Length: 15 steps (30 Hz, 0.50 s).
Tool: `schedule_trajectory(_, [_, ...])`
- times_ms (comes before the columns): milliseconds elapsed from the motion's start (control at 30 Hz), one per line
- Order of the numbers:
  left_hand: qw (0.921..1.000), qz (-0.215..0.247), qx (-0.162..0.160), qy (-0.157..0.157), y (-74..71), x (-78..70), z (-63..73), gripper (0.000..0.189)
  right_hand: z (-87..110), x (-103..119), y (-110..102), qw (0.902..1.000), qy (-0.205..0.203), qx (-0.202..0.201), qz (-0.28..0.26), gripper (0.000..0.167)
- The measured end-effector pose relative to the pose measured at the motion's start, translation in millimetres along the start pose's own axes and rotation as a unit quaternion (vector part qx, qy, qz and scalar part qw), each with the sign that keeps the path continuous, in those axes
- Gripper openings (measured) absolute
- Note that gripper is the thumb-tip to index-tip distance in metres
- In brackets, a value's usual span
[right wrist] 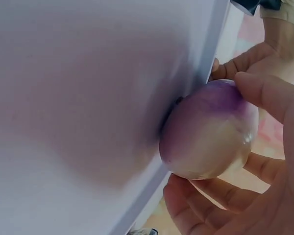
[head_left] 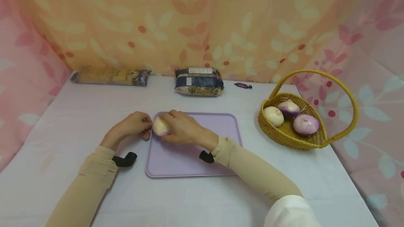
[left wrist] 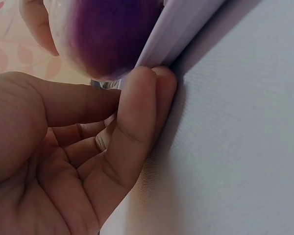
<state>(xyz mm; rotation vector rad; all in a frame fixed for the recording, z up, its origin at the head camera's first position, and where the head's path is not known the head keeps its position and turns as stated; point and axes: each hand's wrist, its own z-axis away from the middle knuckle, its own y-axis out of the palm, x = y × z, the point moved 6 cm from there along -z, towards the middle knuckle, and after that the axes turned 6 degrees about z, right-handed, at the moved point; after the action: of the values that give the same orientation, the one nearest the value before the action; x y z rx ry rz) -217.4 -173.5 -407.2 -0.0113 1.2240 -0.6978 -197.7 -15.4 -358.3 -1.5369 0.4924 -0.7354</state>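
My right hand (head_left: 181,127) holds a glossy white-and-purple turnip (right wrist: 208,129), fingers and thumb spread around its sides. The turnip stands over the left end of a lilac tray (head_left: 189,160), close to the rim. At that left rim is my left hand (head_left: 134,126), its bent fingers and thumb pinching the tray's edge. Seen in the left wrist view, its fingertips (left wrist: 139,85) lie right at the rim, just below the turnip's purple side. The right palm covers part of the turnip in the head view.
To the right stands a yellow wicker basket (head_left: 271,136) with a tall handle, holding three more turnips (head_left: 305,124). Along the back lie a long yellow packet (head_left: 110,76), a dark food packet (head_left: 199,82) and a purple wrapped candy (head_left: 243,86). Patterned curtains surround the white table (head_left: 189,202).
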Motion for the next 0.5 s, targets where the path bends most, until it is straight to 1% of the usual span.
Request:
schedule_trajectory(100, [1.0000, 0.009, 0.000, -0.002, 1.4, 2.5, 1.2, 0.019, 2.4, -5, -1, 0.9997, 0.018, 0.016, -0.004, 0.076])
schedule_trajectory(167, [0.9999, 0.016, 0.002, -0.003, 2.9, 4.0, 0.7, 0.019, 8.6, -13, -7, 0.9991, 0.035, 0.020, -0.016, 0.075])
schedule_trajectory(233, [0.9998, 0.019, 0.004, -0.002, 4.6, 4.2, -0.2, 0.019, 19.8, -28, -19, 0.9976, 0.061, 0.012, -0.030, 0.071])
schedule_trajectory(300, [0.9998, 0.019, 0.003, -0.003, 5.1, 4.4, -1.7, 0.019, 36.4, -50, -35, 0.9943, 0.098, -0.011, -0.042, 0.064])
schedule_trajectory(333, [0.9998, 0.018, 0.004, -0.002, 5.1, 4.0, -2.5, 0.019, 46.8, -64, -45, 0.9913, 0.119, -0.028, -0.048, 0.059])
schedule_trajectory(400, [0.9999, 0.011, 0.003, -0.001, 4.0, 2.5, -3.8, 0.020, 72.0, -95, -66, 0.9816, 0.169, -0.069, -0.056, 0.050])
schedule_trajectory(500, [1.0000, -0.003, -0.001, 0.001, 0.2, -0.2, -5.2, 0.020, 118.5, -145, -96, 0.9566, 0.249, -0.140, -0.061, 0.040])
